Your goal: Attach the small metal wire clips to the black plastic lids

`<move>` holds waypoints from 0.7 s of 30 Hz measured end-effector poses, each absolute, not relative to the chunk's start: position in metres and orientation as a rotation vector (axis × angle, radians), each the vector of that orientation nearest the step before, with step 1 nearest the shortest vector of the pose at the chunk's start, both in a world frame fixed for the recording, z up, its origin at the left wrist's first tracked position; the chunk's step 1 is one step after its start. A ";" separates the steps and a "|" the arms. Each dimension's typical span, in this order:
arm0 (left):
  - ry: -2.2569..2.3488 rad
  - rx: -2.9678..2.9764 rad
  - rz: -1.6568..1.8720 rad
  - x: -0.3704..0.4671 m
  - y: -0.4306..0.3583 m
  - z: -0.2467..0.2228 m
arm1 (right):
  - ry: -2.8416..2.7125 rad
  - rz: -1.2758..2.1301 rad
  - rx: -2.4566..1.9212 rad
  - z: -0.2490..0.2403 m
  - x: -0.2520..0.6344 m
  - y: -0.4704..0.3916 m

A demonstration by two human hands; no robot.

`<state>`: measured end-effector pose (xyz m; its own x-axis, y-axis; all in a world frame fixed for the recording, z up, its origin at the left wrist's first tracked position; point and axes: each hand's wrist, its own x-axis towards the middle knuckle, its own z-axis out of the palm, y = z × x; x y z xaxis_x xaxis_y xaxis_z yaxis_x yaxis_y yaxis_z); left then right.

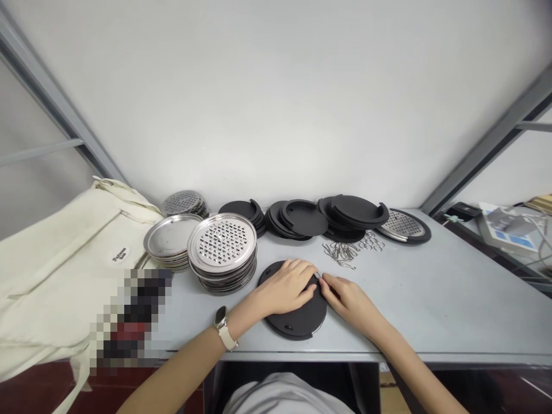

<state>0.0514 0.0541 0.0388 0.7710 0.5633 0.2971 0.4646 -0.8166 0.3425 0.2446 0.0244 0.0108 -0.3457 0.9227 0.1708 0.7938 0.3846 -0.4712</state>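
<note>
A round black plastic disc (297,319) lies near the table's front edge, with small dark knobs on its face. My left hand (288,287) rests across its upper part, fingers curled towards the right rim and thumb bent below, gripping the disc against the table. At that rim a small shiny metal piece (318,275) shows between my hands; its exact kind is too small to tell. My right hand (347,299) pinches at it with thumb and index finger, the other fingers folded in. Just behind lie a pile of small metal hooks (341,253) and several metal rings (371,242).
Stacked round metal grater plates (222,244) and plain-faced metal plates (172,237) stand left. Several black discs (304,218) are piled along the wall. A grater plate in a black holder (404,226) lies at the back right. A cream bag (73,259) covers the table's left end.
</note>
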 end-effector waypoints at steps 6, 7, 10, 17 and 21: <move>0.789 2.717 0.562 0.051 0.054 0.039 | -2.238 0.446 -1.477 0.011 0.244 0.025; 0.789 2.717 0.561 0.051 0.054 0.039 | -2.239 0.450 -1.474 0.011 0.245 0.024; 0.786 2.716 0.556 0.052 0.055 0.038 | -2.242 0.463 -1.468 0.012 0.245 0.024; 0.776 2.701 0.571 0.051 0.055 0.037 | -2.259 0.459 -1.466 0.011 0.246 0.025; 0.753 2.695 0.591 0.050 0.056 0.037 | -2.273 0.443 -1.446 0.008 0.247 0.026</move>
<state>0.0499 0.0561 0.0369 0.7804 0.5439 0.3083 0.4289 -0.8245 0.3690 0.2470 0.0256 0.0077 -0.3789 0.9100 0.1686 0.7802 0.4120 -0.4707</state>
